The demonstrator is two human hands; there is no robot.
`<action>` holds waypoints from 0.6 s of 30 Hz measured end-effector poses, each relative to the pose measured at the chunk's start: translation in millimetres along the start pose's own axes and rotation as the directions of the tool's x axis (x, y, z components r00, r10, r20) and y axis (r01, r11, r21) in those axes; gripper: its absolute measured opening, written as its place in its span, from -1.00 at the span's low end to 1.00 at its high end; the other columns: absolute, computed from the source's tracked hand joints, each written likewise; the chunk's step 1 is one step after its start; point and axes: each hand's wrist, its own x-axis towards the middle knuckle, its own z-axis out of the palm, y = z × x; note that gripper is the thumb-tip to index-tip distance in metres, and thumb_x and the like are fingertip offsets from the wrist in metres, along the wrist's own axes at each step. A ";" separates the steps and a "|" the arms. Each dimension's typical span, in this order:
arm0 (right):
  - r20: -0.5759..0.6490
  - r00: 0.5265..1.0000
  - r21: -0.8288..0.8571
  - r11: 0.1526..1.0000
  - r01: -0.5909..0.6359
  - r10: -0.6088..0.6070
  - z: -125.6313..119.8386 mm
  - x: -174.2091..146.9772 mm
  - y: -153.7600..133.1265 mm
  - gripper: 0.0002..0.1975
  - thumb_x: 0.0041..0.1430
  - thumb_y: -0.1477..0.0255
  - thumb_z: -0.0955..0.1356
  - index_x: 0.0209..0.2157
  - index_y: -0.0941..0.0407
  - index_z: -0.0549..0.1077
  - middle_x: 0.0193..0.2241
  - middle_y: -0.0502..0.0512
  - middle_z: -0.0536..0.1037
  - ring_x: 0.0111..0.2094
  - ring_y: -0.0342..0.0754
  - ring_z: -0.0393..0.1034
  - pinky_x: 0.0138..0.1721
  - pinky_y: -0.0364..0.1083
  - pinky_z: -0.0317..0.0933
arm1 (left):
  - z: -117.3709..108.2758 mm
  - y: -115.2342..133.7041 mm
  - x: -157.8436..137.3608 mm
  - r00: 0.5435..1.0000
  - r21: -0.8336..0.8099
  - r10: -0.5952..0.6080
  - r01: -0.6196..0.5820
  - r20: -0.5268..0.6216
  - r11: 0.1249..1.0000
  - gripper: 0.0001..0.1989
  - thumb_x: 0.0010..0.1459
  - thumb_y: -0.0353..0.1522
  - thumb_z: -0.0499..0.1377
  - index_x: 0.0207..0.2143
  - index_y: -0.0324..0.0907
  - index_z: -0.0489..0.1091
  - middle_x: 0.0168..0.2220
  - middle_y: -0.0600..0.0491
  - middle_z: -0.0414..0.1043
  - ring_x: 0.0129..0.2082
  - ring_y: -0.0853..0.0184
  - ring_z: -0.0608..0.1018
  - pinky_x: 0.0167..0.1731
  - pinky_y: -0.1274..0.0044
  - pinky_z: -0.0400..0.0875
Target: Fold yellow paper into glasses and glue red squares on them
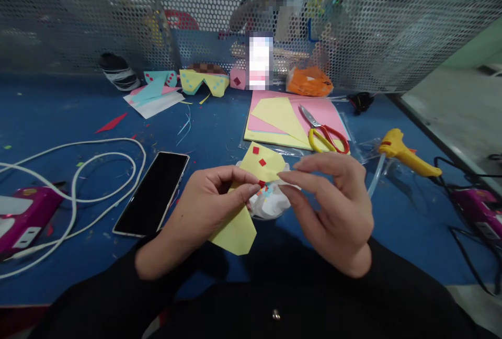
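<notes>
My left hand (pixel 214 198) pinches a yellow paper cutout (pixel 235 232) at its narrow middle, between thumb and fingers. Small red paper squares sit on the cutout's upper part, one of them beside my left thumb tip. At the cutout's right edge is my right hand (pixel 333 205), its thumb and index fingertips slightly apart with nothing visible between them. Whether the right index touches the paper is hard to make out. Beneath both hands lies a crumpled white liner (pixel 270 203) with tiny coloured bits in it, partly hidden by the cutout.
Scissors (pixel 321 132) lie on pink and yellow paper sheets (pixel 270 111). A yellow glue gun (pixel 408 156) is at right, a black phone (pixel 152 192) and white cable (pixel 74 192) at left. Finished-looking paper masks (pixel 204 81) stand against the perforated metal panel (pixel 212 4).
</notes>
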 end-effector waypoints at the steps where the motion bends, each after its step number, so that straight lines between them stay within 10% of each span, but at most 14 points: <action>1: 0.024 0.999 0.042 0.998 -0.042 0.041 0.2 0.2 0.4 -0.86 0.18 0.54 0.40 -0.23 0.05 0.52 -0.21 0.09 0.51 -0.14 0.04 0.43 -0.10 0.12 0.30 | -0.3 0.3 -0.3 1.000 0.032 0.025 -0.025 -0.003 0.999 -0.88 0.02 -0.32 0.34 -0.41 -0.20 0.55 -0.50 0.11 0.52 -0.54 0.43 0.47 -0.52 0.62 0.33; 9: 0.111 0.991 0.126 0.988 -0.093 0.080 5.9 -1.4 1.0 -0.97 0.21 0.51 0.39 -0.31 0.09 0.48 -0.07 0.15 0.50 0.12 0.11 0.30 0.13 0.19 0.19 | -0.8 2.5 -4.3 0.970 0.311 0.242 -0.233 0.011 0.921 -0.92 0.09 -0.34 0.30 -0.41 -0.15 0.58 -0.43 0.11 0.55 -0.44 0.40 0.50 -0.40 0.59 0.36; 18: 0.141 0.989 0.071 0.996 -0.048 0.037 6.9 -0.9 0.0 -0.94 0.21 0.51 0.37 -0.31 0.05 0.44 -0.07 0.10 0.53 0.16 0.11 0.30 0.12 0.19 0.18 | 1.9 2.2 -4.1 0.975 0.308 0.221 -0.215 0.013 0.927 -0.93 0.08 -0.36 0.30 -0.42 -0.16 0.57 -0.43 0.11 0.56 -0.44 0.39 0.51 -0.38 0.59 0.37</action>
